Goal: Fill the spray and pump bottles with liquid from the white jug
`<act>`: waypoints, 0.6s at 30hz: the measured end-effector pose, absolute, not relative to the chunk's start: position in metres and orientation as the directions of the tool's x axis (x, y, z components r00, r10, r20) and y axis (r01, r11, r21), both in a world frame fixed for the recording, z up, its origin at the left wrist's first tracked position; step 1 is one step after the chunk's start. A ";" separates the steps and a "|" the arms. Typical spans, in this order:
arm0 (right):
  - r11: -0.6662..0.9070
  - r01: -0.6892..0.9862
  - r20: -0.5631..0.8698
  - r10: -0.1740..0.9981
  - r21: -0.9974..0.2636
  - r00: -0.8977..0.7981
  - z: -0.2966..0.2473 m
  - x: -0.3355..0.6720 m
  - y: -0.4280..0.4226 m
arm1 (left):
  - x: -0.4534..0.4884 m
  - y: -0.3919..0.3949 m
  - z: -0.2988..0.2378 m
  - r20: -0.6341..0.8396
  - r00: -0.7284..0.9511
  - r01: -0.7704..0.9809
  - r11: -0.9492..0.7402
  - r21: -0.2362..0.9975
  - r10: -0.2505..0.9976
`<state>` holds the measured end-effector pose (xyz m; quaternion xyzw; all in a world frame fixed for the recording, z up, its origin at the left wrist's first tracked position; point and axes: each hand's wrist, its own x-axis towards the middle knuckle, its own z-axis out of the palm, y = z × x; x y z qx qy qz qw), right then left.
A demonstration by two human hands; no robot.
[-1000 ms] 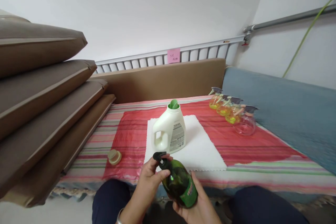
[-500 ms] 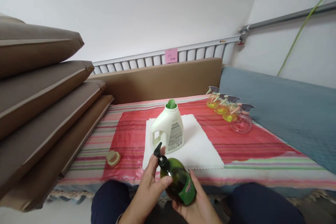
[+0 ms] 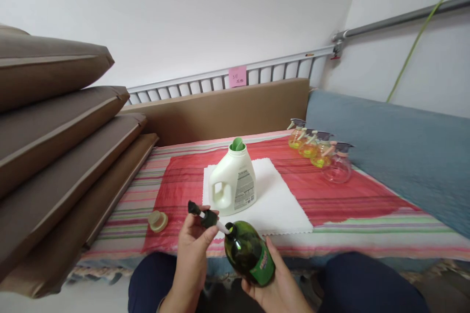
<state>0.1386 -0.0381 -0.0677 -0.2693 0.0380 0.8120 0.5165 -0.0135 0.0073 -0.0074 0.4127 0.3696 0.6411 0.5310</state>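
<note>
Head view: bottle (image 3: 249, 257) in right hand (image 3: 282, 289), pump (image 3: 206, 215) in left hand (image 3: 193, 250).

Shows dark green on the bottle (image 3: 246, 253), black on the pump top (image 3: 205, 215), creamy white on the jug (image 3: 232, 182) with a green spout (image 3: 238, 145), red, pink and green stripes on the cloth (image 3: 330, 200), blue on the blanket (image 3: 396, 146) and brown on the cushions (image 3: 55, 122).

jug (image 3: 232, 181) on cloth (image 3: 279, 205); cap (image 3: 157, 221) left; spray bottles (image 3: 319, 149) right, behind.
</note>
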 end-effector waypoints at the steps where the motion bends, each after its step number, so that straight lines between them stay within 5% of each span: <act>1: -0.463 -0.862 -0.476 0.817 -0.206 -0.325 -0.069 0.139 -0.038 | -0.016 0.008 -0.005 0.146 -0.118 -0.392 -0.181 0.902 0.982; 12: -0.468 -0.855 -0.481 0.816 -0.224 -0.320 -0.064 0.138 -0.040 | -0.027 0.002 0.012 0.278 -0.242 -0.326 -0.348 0.879 0.930; 18: -0.460 -0.852 -0.476 0.824 -0.249 -0.306 -0.062 0.139 -0.041 | -0.029 -0.002 0.008 0.328 -0.104 -0.165 -0.342 0.925 0.939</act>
